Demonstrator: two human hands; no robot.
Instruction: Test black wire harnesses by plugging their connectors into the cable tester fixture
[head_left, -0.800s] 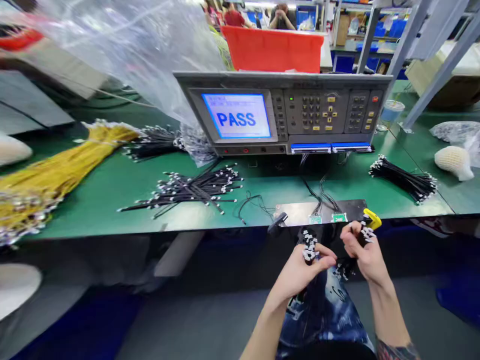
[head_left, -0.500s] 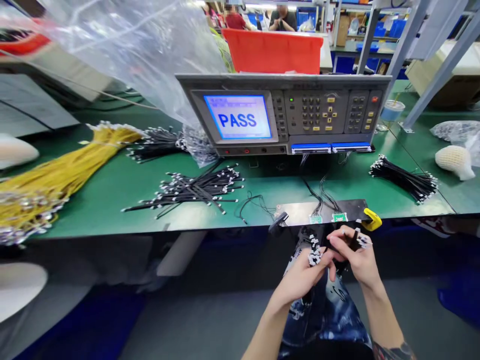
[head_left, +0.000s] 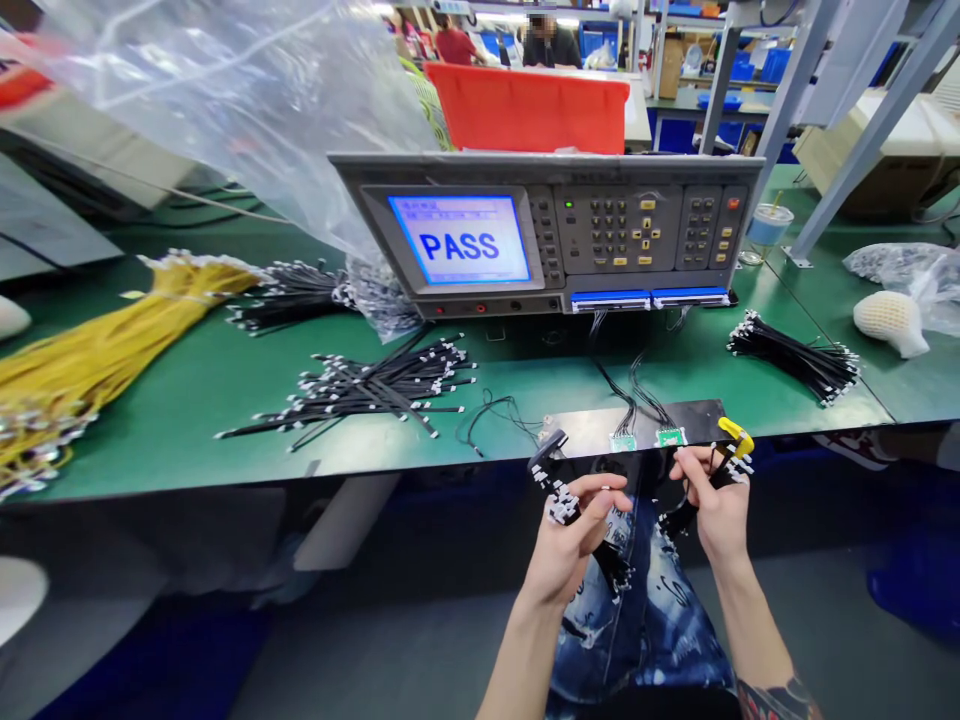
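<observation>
Now that the left hand (head_left: 564,548) and right hand (head_left: 721,515) have parted, each grip holds a black cable bundle (head_left: 679,518) off the tabletop's front edge (head_left: 405,460), leaving the right fingertips (head_left: 685,461) near the green board (head_left: 670,438).

Single head-worn view, facing forward and down over the green surface (head_left: 187,450). Close range: left hand (head_left: 562,545) and right hand (head_left: 724,510) low, right of centre. Instrument (head_left: 551,235) above mid-frame, front toward lens; red bin (head_left: 529,110) farther off, near top edge.
</observation>
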